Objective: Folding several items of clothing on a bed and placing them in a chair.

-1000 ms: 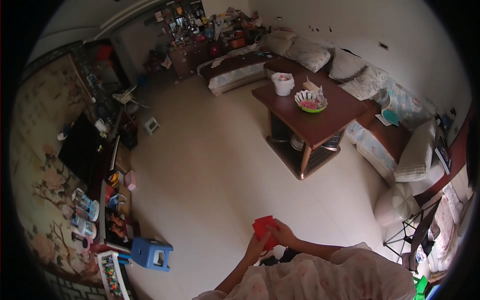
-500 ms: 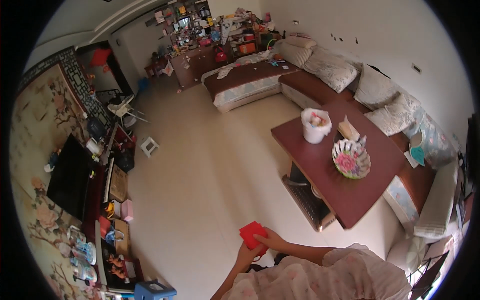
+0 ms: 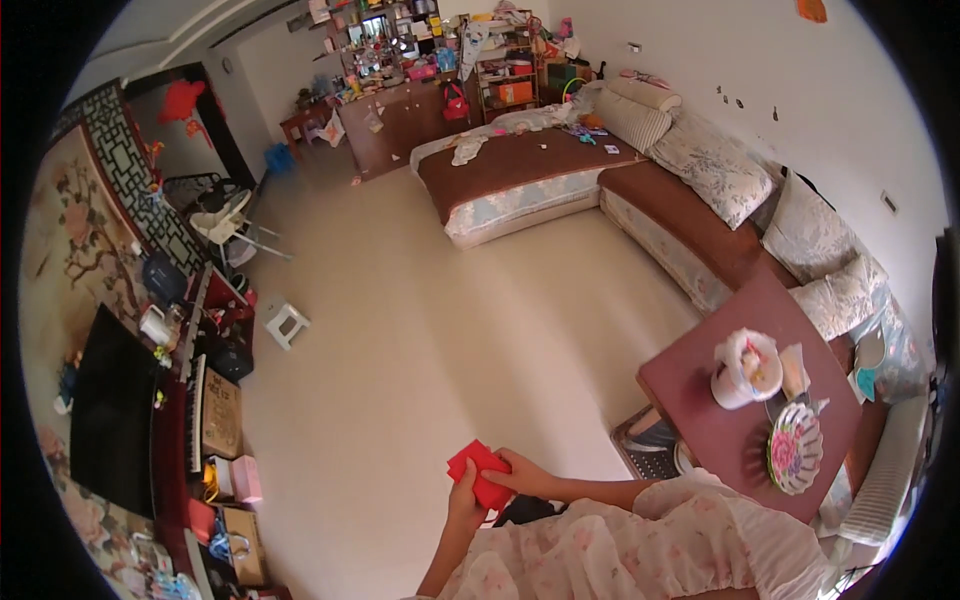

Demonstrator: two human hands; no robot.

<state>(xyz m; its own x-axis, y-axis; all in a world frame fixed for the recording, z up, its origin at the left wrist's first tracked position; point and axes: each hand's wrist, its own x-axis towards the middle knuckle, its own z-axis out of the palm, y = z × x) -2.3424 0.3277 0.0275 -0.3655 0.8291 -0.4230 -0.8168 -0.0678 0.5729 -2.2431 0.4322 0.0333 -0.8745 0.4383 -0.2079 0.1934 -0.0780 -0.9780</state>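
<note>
Flat red rectangular pieces, overlapping like paper envelopes, are held in front of my body at the lower middle. My left hand grips them from the near left side, its thumb along their edge. From the right, my right hand closes on their right edge. Both hands are closed on the same pieces, and some fingers are hidden beneath them. A thin reddish loop shows just under the hands.
A dark red table stands close on my right, with a lined white bin and a flowered bowl. Beyond is an L-shaped sofa. At left are a white stool, a cabinet with a keyboard, and a television.
The view has shifted as I move forward: the table and bin now lie nearer and farther right, and the sofa looks closer. Both hands still hold the red pieces.
</note>
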